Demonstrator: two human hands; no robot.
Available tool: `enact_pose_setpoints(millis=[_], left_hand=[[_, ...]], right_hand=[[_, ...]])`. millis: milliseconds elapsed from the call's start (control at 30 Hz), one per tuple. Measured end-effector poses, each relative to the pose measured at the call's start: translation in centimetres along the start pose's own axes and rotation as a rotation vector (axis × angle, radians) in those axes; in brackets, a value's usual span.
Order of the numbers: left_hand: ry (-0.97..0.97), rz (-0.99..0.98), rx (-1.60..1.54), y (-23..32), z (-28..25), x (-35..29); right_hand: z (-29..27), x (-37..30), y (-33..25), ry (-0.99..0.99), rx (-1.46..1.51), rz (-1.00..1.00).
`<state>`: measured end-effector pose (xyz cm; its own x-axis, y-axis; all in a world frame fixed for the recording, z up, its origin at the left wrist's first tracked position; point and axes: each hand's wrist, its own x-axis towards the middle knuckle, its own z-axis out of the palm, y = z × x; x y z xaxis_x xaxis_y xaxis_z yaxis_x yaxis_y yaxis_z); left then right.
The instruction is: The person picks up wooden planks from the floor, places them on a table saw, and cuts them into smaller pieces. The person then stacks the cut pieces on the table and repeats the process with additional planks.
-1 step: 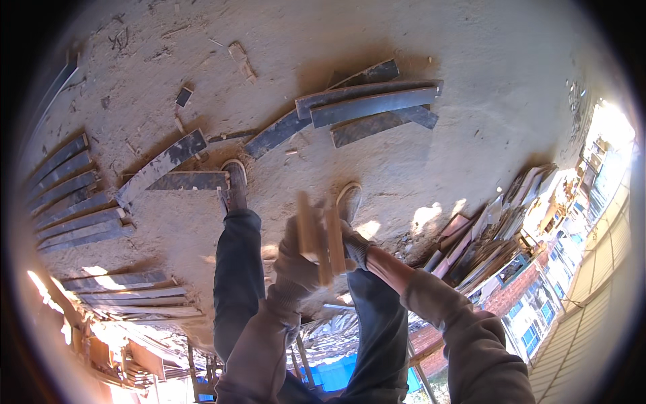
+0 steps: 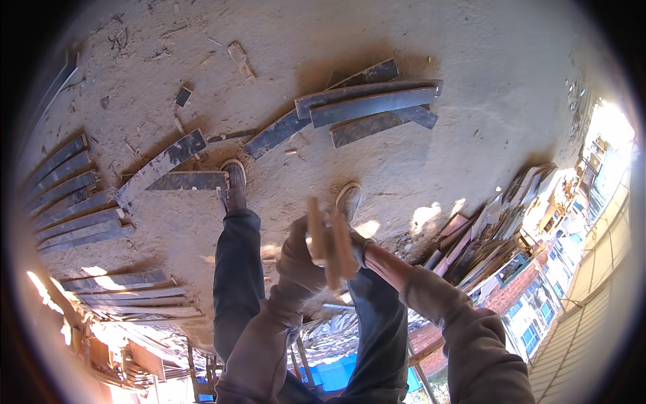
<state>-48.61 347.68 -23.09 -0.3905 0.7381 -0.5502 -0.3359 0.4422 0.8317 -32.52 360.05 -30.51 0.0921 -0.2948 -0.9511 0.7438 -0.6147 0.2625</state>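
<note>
In front of my legs, both hands hold short light-brown wooden pieces, smeared by motion. My left hand (image 2: 297, 259), in a greyish glove, is closed around the left wooden piece (image 2: 315, 229). Close against that piece is the right wooden piece (image 2: 343, 248), held by my right hand (image 2: 359, 246). The wood hides most of the right hand's fingers. Both pieces point roughly away from me, slightly tilted, and appear to touch or overlap.
Dark-faced boards (image 2: 373, 104) lie overlapping on the dusty ground ahead. Board rows (image 2: 77, 195) and stacked planks (image 2: 128, 293) are at the left. Another board (image 2: 188, 180) touches my left shoe (image 2: 235, 185). Piled wood scraps (image 2: 481, 232) stand at the right.
The wooden pieces have shifted slightly to the right and closer together, their angle changed. My left hand has moved a little right with them. The boards on the ground have not moved.
</note>
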Motion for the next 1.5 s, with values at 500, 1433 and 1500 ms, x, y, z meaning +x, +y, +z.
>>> enact_pose_setpoints(millis=[500,1433,1500], left_hand=[[0.659,-0.001,0.45,-1.1,-5.1,-0.7],[0.462,0.246,-1.21,26.2,-13.1,-12.3],[0.463,0.346,-1.308,29.3,-13.5,-15.3]], right_hand=[[-8.9,13.1,-27.5,1.452,-2.308,-0.997],[24.4,-37.4,-13.4,0.087,-1.454,-1.036],[26.8,-42.1,-12.3,0.026,-1.467,-1.093]])
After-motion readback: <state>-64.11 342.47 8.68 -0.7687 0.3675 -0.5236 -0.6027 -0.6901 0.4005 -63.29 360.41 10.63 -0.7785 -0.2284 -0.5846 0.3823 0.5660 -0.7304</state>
